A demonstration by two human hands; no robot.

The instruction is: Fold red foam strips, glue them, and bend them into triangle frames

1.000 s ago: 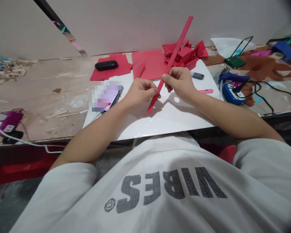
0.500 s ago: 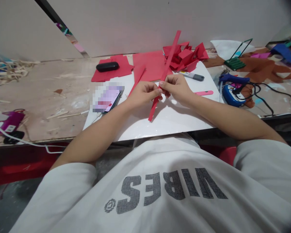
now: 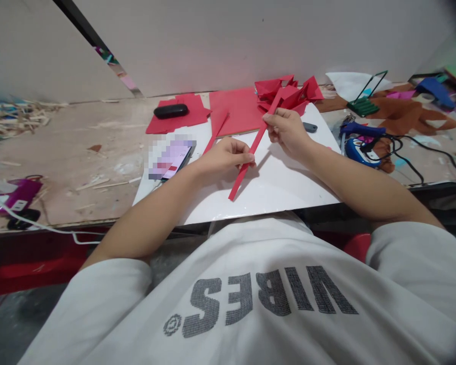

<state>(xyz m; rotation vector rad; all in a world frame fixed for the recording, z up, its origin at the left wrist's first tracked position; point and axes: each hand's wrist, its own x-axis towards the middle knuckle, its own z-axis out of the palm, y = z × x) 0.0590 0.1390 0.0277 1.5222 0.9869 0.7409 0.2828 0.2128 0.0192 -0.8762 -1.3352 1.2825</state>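
Nearest is the wearer's white T-shirt [image 3: 251,235], its printed word upside down. Beyond it, over a white board [image 3: 285,190], a narrow red paper strip [image 3: 259,138] slants from lower left to upper right. The left hand [image 3: 228,154] pinches its lower part between thumb and fingers; the right hand [image 3: 291,132] pinches higher up. Good handling probably means light, even pressure, both edges aligned, and the strip straight between the pinches so it doesn't buckle. A phone [image 3: 178,154] lies left; farther back are red sheets [image 3: 237,109], a black case [image 3: 171,111] and folded red pieces [image 3: 289,95], before a pale wall [image 3: 220,45].
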